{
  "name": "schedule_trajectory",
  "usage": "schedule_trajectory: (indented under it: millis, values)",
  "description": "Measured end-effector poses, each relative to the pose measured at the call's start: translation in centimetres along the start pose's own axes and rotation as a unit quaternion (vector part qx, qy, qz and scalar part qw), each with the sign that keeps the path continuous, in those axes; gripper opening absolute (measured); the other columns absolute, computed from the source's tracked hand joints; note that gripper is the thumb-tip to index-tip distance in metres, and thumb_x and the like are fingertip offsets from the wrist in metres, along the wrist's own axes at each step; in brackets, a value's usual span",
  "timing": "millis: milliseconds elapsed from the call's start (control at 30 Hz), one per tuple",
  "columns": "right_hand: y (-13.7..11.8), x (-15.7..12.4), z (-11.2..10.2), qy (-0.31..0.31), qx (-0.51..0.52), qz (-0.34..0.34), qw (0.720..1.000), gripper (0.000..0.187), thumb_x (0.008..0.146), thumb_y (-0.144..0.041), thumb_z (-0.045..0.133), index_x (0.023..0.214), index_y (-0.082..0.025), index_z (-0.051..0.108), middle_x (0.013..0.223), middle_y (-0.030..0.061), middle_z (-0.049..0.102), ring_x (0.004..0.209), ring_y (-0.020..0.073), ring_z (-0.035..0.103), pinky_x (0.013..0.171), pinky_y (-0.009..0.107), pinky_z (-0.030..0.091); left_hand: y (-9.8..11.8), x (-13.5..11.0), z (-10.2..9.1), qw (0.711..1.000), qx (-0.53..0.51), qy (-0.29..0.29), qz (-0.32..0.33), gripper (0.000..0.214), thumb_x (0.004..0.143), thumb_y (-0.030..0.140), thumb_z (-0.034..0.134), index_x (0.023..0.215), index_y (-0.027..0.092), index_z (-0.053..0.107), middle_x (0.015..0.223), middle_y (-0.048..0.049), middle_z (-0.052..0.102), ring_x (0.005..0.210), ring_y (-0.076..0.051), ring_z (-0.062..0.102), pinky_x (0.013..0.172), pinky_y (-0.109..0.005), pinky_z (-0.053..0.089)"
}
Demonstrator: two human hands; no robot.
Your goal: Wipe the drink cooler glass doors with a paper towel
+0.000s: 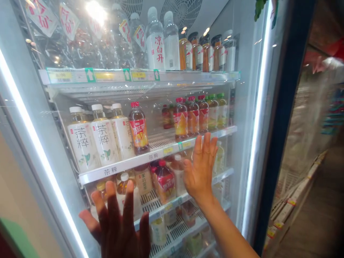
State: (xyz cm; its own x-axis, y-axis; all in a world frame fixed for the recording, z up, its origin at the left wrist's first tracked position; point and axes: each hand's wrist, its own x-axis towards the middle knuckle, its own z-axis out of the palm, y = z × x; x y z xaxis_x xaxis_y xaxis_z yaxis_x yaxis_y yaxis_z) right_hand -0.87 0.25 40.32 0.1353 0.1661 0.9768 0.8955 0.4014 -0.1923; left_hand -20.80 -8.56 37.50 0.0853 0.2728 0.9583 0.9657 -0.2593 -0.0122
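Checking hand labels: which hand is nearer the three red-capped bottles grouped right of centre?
Right. The right hand is raised, its fingertips just below the three red-capped bottles in view; the left hand is lower and farther left.

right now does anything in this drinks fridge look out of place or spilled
One red-capped bottle stands beside the white-capped bottles, across a gap from the red-capped bottles at right, so it looks misplaced. No spill shows, though the left hand and right hand block parts of the view.
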Motion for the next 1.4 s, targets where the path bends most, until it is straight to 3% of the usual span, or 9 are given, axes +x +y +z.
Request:
schedule_trajectory:
  millis: [133, 200, 367, 433, 633, 800, 1000, 1233, 1400]
  values:
    - [-1.1, -2.3, -0.1, -0.064, 0.010, -0.120, 0.991, 0.078, 0.104, -0.056, 0.028, 0.166, -0.017, -0.002, 0.174, 0.0119, 0.006, 0.159, 0.0407, -0.004, 0.121, 0.074, 0.019, 2.8, 1.2, 0.5, 1.000, -0.009, 0.006, 0.006, 0.077, 0.096, 0.026, 0.048, 0.163, 0.028, 0.010, 0.174, -0.0045, -0.007, 0.160, -0.031, -0.007, 0.127, -0.057, -0.011]
    - [0.3, -2.5, -0.4, -0.076, 0.013, -0.178, 0.981, 0.080, 0.104, -0.056, 0.032, 0.166, -0.019, 0.000, 0.173, 0.0107, 0.010, 0.159, 0.0398, -0.003, 0.122, 0.072, 0.020, 4.4, 2.0, 1.1, 1.000, -0.007, 0.000, 0.009, 0.077, 0.096, 0.027, 0.048, 0.163, 0.028, 0.010, 0.174, -0.0040, -0.007, 0.160, -0.033, -0.009, 0.127, -0.057, -0.012]
    - [8.8, 0.8, -1.4, -0.023, 0.004, -0.059, 0.998, 0.070, 0.106, -0.050, 0.023, 0.165, -0.027, -0.007, 0.174, 0.0052, -0.005, 0.159, 0.0367, -0.005, 0.121, 0.075, 0.013, 8.5, 3.4, 3.3, 1.000, 0.009, -0.013, -0.009, 0.077, 0.096, 0.025, 0.051, 0.163, 0.029, 0.013, 0.174, -0.0039, -0.004, 0.159, -0.034, -0.009, 0.125, -0.062, -0.012]
    - [10.4, 1.2, -1.6, -0.021, 0.005, -0.042, 0.999, 0.072, 0.106, -0.051, 0.024, 0.165, -0.025, -0.008, 0.174, 0.0073, -0.003, 0.159, 0.0384, -0.005, 0.120, 0.076, 0.015, 10.4, 3.8, 4.4, 1.000, 0.014, -0.014, -0.015, 0.077, 0.096, 0.024, 0.052, 0.163, 0.030, 0.014, 0.174, -0.0048, -0.003, 0.159, -0.035, -0.008, 0.125, -0.065, -0.011]
    - [13.3, 2.2, -2.5, -0.076, 0.021, -0.178, 0.981, 0.085, 0.101, -0.059, 0.039, 0.166, -0.021, -0.002, 0.170, 0.0119, 0.024, 0.158, 0.0412, 0.012, 0.121, 0.071, 0.026, 16.4, 5.1, 7.8, 0.999, 0.030, -0.005, -0.030, 0.076, 0.098, 0.023, 0.052, 0.162, 0.031, 0.014, 0.174, -0.0037, -0.003, 0.159, -0.038, -0.003, 0.125, -0.069, -0.005]
    - [22.2, 6.4, -3.8, -0.028, 0.024, -0.084, 0.996, 0.073, 0.105, -0.048, 0.031, 0.164, -0.032, -0.009, 0.174, 0.0027, -0.004, 0.159, 0.0371, -0.005, 0.121, 0.076, 0.010, 19.8, 5.4, 9.7, 0.999, 0.032, -0.001, -0.042, 0.082, 0.095, 0.024, 0.057, 0.162, 0.036, 0.011, 0.174, -0.0033, -0.002, 0.158, -0.041, -0.003, 0.121, -0.076, -0.004]
    - [26.0, -0.1, -4.0, -0.066, 0.029, -0.101, 0.992, 0.075, 0.105, -0.049, 0.031, 0.166, -0.021, -0.003, 0.173, 0.0059, -0.009, 0.158, 0.0393, -0.007, 0.120, 0.078, 0.015, 22.8, 4.5, 11.4, 0.997, 0.046, -0.021, -0.054, 0.082, 0.094, 0.022, 0.057, 0.162, 0.035, 0.013, 0.174, -0.0045, 0.001, 0.159, -0.038, -0.003, 0.123, -0.075, -0.002]
    - [29.8, 6.4, -4.6, -0.026, 0.031, -0.095, 0.995, 0.072, 0.105, -0.052, 0.026, 0.165, -0.030, -0.008, 0.174, 0.0014, -0.010, 0.158, 0.0380, -0.007, 0.121, 0.076, 0.008, 24.2, 3.6, 12.7, 0.995, 0.050, -0.029, -0.077, 0.081, 0.095, 0.023, 0.055, 0.161, 0.040, 0.011, 0.174, -0.0020, 0.000, 0.159, -0.035, -0.005, 0.124, -0.073, -0.002]
    - [33.1, 0.1, -4.5, -0.023, 0.031, -0.096, 0.995, 0.073, 0.105, -0.050, 0.030, 0.166, -0.021, 0.003, 0.174, 0.0055, -0.005, 0.159, 0.0351, -0.005, 0.124, 0.070, 0.006, 24.0, 1.4, 13.4, 0.991, 0.071, -0.029, -0.105, 0.082, 0.095, 0.024, 0.054, 0.160, 0.045, 0.008, 0.174, 0.0005, 0.000, 0.160, -0.035, -0.003, 0.123, -0.075, 0.001]
